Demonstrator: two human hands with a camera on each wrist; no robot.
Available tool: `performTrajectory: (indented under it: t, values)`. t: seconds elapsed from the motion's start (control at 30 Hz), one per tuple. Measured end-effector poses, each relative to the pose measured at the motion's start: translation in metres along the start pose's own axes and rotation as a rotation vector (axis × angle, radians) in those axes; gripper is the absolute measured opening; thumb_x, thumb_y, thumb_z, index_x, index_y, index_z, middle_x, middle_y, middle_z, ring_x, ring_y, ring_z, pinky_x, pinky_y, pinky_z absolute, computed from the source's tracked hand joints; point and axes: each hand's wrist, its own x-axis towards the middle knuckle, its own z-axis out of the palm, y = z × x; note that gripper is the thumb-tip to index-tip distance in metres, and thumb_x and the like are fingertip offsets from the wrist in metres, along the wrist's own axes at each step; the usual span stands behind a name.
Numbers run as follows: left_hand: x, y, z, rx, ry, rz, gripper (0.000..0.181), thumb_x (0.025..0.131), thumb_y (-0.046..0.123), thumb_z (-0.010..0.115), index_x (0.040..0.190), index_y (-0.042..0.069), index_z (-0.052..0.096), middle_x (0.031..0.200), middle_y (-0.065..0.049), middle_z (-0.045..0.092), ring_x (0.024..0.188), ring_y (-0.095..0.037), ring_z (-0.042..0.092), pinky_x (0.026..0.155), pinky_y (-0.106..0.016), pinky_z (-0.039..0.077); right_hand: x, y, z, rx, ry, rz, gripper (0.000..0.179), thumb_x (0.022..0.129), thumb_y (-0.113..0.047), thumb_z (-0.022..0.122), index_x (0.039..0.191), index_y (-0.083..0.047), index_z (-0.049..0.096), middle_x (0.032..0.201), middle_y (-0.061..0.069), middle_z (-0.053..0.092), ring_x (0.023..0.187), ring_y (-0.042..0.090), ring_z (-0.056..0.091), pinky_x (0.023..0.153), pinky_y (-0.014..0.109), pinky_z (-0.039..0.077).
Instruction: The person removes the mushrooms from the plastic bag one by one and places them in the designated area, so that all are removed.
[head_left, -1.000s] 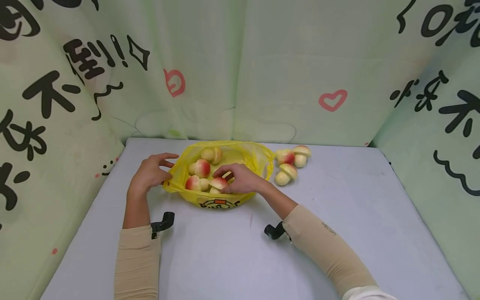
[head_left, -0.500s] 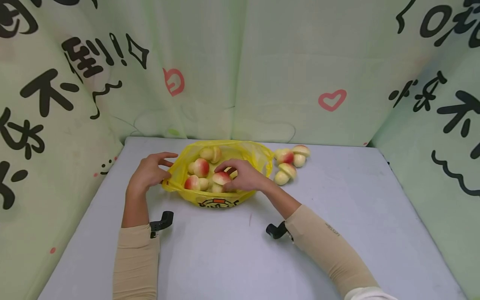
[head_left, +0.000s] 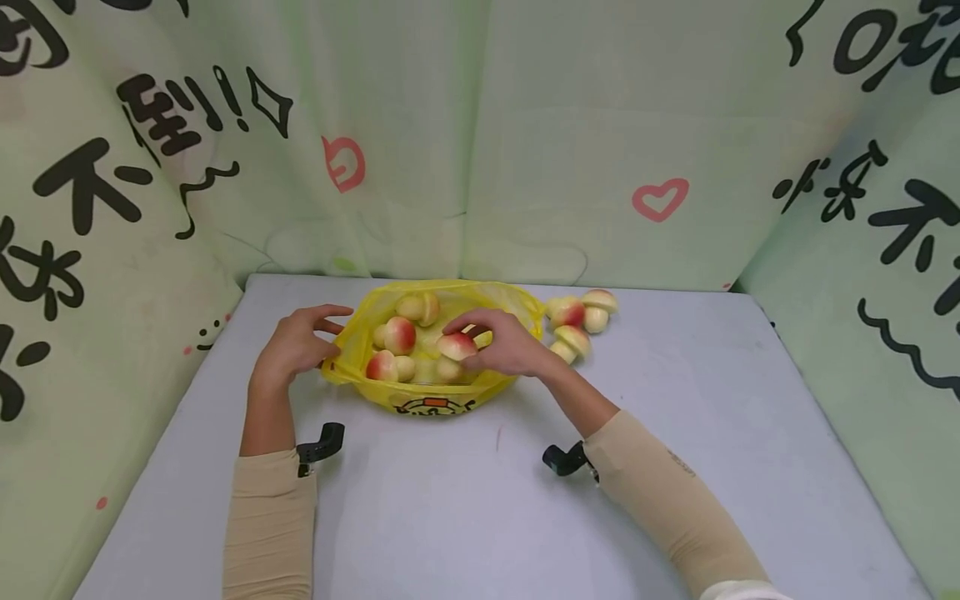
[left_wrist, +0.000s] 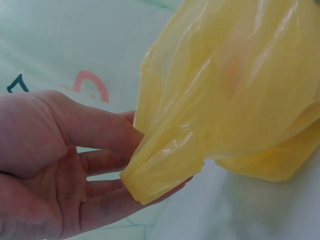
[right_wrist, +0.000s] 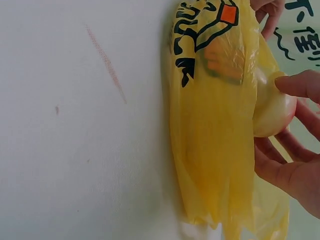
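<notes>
Pinch grip, right hand (head_left: 506, 343): thumb and fingers bent part-way round a glossy mushroom-shaped piece with a rounded red-and-cream cap and stubby cream stem (head_left: 455, 348). On my head feed that piece is within the open mouth of a thin, translucent yellow plastic bag with black and orange print (head_left: 427, 403); I cannot tell whether its stem touches the bag's floor. Left hand (head_left: 300, 340) holds the bag's left rim lightly between thumb and fingers, the fingers fairly straight. Bag rests near the far edge of the white tabletop (head_left: 450, 517), left of that edge's middle. I count three similar cream-and-red mushrooms (head_left: 400, 335) lying in its left half. Three loose mushrooms (head_left: 572, 313) lie close together just right of the bag, near the far edge, well apart from the tabletop's right edge.
</notes>
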Motion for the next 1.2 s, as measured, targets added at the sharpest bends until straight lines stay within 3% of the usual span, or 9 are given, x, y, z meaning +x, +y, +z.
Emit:
performTrajectory:
  t: [0.43, 0.73, 1.0, 1.2]
  values:
    - [0.001, -0.002, 0.0, -0.016, -0.017, 0.003, 0.067, 0.09, 0.004, 0.063, 0.155, 0.014, 0.05, 0.144, -0.025, 0.06, 0.115, -0.036, 0.062, 0.076, -0.029, 0.053, -0.023, 0.007, -0.036, 0.069, 0.084, 0.033, 0.042, 0.085, -0.01, 0.081, 0.126, -0.019, 0.074, 0.133, 0.001, 0.067, 0.121, 0.03, 0.061, 0.091, 0.039, 0.058]
    - [-0.001, -0.002, 0.0, -0.01, -0.017, -0.001, 0.064, 0.093, 0.005, 0.063, 0.155, 0.013, 0.049, 0.146, -0.026, 0.058, 0.118, -0.038, 0.062, 0.083, -0.033, 0.056, -0.05, 0.016, -0.064, 0.076, 0.148, 0.075, 0.046, 0.086, -0.013, 0.081, 0.131, -0.017, 0.071, 0.139, 0.004, 0.065, 0.122, 0.032, 0.061, 0.092, 0.037, 0.055]
    - [-0.004, -0.002, -0.001, -0.033, -0.041, 0.011, 0.062, 0.094, 0.005, 0.063, 0.155, 0.011, 0.05, 0.146, -0.028, 0.057, 0.119, -0.038, 0.063, 0.085, -0.036, 0.06, -0.075, 0.026, -0.092, 0.074, 0.212, 0.101, 0.045, 0.09, -0.014, 0.079, 0.133, -0.014, 0.07, 0.134, 0.009, 0.067, 0.115, 0.031, 0.062, 0.09, 0.029, 0.056]
    - [-0.004, -0.004, -0.001, -0.041, -0.036, 0.021, 0.062, 0.094, 0.004, 0.064, 0.154, 0.011, 0.051, 0.145, -0.028, 0.058, 0.117, -0.038, 0.064, 0.083, -0.035, 0.06, -0.092, 0.032, -0.111, 0.064, 0.246, 0.142, 0.045, 0.092, -0.013, 0.076, 0.137, -0.013, 0.068, 0.136, 0.011, 0.066, 0.12, 0.029, 0.059, 0.087, 0.026, 0.055]
